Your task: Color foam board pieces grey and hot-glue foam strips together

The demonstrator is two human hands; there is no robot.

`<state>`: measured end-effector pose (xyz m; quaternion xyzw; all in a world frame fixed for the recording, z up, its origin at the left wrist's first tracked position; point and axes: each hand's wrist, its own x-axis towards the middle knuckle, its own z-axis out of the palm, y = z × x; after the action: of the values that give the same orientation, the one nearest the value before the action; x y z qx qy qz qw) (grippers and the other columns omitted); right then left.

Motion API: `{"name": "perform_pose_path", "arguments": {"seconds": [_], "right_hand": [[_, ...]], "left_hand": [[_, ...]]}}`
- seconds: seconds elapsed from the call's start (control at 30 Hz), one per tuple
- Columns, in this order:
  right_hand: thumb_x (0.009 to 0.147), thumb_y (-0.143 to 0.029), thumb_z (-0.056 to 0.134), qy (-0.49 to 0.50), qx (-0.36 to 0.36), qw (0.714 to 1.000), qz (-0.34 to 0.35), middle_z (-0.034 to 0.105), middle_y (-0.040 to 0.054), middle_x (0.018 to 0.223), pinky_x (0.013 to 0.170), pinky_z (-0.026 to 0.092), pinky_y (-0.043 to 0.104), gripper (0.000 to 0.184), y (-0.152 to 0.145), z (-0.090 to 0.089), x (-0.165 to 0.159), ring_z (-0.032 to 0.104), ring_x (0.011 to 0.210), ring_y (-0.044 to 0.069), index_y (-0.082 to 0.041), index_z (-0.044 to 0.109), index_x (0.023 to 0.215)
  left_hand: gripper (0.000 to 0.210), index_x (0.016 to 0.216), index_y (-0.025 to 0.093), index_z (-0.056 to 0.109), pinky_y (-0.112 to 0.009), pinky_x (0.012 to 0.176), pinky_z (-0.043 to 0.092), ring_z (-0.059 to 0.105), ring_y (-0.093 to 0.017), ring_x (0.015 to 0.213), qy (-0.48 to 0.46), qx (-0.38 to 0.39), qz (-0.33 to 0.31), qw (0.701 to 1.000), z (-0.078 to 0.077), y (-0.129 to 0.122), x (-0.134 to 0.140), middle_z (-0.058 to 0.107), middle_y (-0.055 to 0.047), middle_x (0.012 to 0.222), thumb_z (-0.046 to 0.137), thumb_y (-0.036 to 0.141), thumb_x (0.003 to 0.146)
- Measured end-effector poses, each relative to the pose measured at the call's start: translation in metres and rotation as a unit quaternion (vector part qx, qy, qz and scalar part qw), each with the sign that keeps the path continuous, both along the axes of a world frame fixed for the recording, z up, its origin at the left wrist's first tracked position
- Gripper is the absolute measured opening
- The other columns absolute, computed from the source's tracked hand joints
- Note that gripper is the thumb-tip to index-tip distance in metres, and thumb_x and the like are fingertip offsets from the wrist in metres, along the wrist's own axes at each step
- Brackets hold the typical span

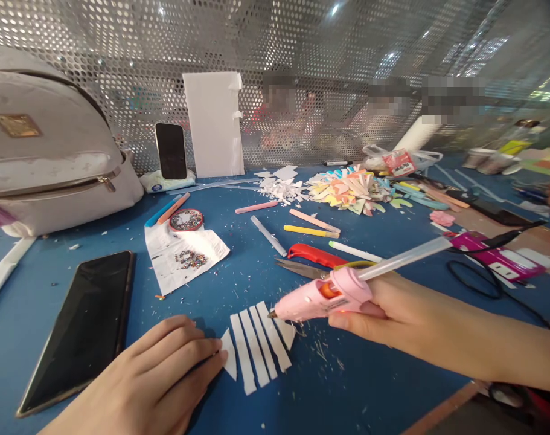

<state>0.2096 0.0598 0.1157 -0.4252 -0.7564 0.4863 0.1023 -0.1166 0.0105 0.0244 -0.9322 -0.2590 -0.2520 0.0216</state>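
My right hand (369, 305) grips a pink hot glue gun (308, 299), a clear glue stick (406, 257) sticking out of its back. The gun's metal nozzle points left and sits at the top of the right-hand pieces among several white strips (256, 341) laid side by side; whether it touches them I cannot tell. My left hand (166, 362) lies on the table with its fingers stretched out, fingertips against the leftmost white piece (229, 355). Thin glue threads are scattered right of the strips. Red-handled scissors (313, 257) lie partly behind the gun.
A dark phone (82, 326) lies at left, near a backpack (57, 145). White paper (166, 266) holds small beads beside a red-rimmed dish (186, 219). Markers (311, 231) and a heap of paper scraps (349, 188) are further back. A black cable (474, 281) runs at right.
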Motion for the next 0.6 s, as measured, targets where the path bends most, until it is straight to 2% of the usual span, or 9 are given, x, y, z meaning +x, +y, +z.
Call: {"name": "perform_pose_path", "arguments": {"seconds": [0.37, 0.6], "right_hand": [[0.093, -0.029, 0.062, -0.026, -0.001, 1.000, -0.003, 0.079, 0.0006, 0.113, 0.103, 0.056, 0.032, 0.031, -0.001, -0.002, 0.007, 0.065, 0.127, 0.025, -0.030, 0.075, 0.122], [0.092, -0.027, 0.064, -0.027, -0.014, 0.999, -0.011, 0.078, -0.0012, 0.118, 0.103, 0.056, 0.033, 0.035, -0.002, -0.008, 0.011, 0.069, 0.121, 0.025, -0.034, 0.074, 0.124]], "left_hand": [[0.037, 0.122, 0.014, 0.072, -0.027, 0.122, 0.026, 0.059, -0.016, 0.113, 0.001, 0.003, -0.001, 1.000, -0.002, 0.000, -0.001, 0.071, -0.003, 0.112, 0.037, 0.018, 0.110], [0.038, 0.120, 0.015, 0.073, -0.026, 0.121, 0.027, 0.059, -0.015, 0.114, -0.001, 0.002, 0.002, 1.000, 0.000, 0.000, 0.000, 0.072, -0.003, 0.111, 0.036, 0.018, 0.111]]}}
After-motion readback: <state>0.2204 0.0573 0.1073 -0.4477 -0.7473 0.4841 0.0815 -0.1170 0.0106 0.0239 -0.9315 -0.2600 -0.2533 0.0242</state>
